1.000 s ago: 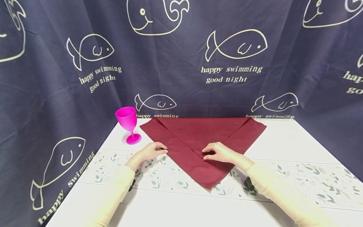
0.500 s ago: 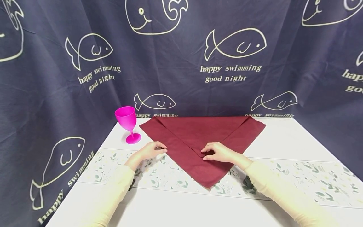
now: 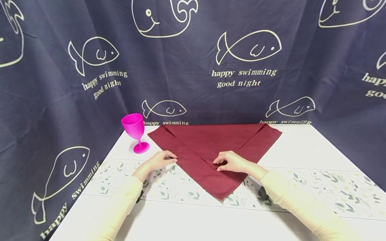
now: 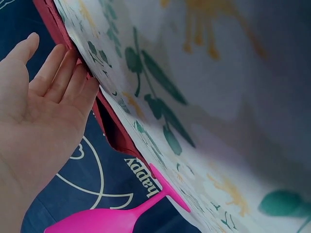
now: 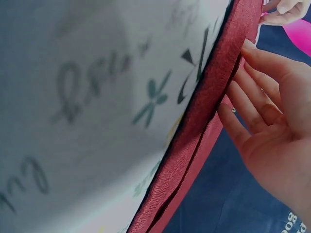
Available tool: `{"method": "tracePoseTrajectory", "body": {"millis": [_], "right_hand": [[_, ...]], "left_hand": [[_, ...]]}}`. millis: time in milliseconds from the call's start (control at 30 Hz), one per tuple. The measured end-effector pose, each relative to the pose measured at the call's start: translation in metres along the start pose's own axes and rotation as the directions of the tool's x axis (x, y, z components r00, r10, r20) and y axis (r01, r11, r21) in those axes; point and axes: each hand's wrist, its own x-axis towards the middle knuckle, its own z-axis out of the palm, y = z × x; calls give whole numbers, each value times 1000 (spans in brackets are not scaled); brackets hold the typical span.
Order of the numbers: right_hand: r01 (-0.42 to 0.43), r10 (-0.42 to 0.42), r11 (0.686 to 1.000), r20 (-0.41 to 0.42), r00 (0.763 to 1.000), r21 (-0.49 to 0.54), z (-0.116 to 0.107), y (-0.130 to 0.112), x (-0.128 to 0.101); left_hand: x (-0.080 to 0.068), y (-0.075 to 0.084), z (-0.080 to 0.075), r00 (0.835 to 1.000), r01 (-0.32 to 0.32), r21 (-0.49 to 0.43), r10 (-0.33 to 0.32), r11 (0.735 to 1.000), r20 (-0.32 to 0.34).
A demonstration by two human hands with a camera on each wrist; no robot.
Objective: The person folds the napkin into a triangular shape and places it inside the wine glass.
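Only real obstacle is the pink goblet (image 3: 135, 132), upright near the worktop's (image 3: 301, 150) back left corner, just beside the napkin's (image 3: 211, 140) left tip. The fish-print curtain (image 3: 193, 67) walls off the back and both sides. Right of the napkin and along the near edge, bare surface lies open.

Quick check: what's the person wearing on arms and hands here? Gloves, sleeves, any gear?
No gloves: both hands are bare, the left hand and the right hand. Both arms wear long cream sleeves reaching to the wrists. A small dark item shows under each wrist; what it is cannot be made out. No rings or markings show.
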Motion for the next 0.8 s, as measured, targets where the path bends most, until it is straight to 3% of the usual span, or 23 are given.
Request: {"method": "tracePoseTrajectory", "body": {"millis": [233,500,800], "right_hand": [[138,-137,990,-42,990,29,1,6,1],[31,-32,999,-29,999,-37,2,0,2],[16,-16,999,-15,1000,-29,-1,-5,0]], "left_hand": [[0,0,-1,1000,-4,1,4,1000,-7],[0,1,-3,1000,-9,16,10,1000,-7],[-1,1,-1,1000,-12,1,12,1000,6]]}}
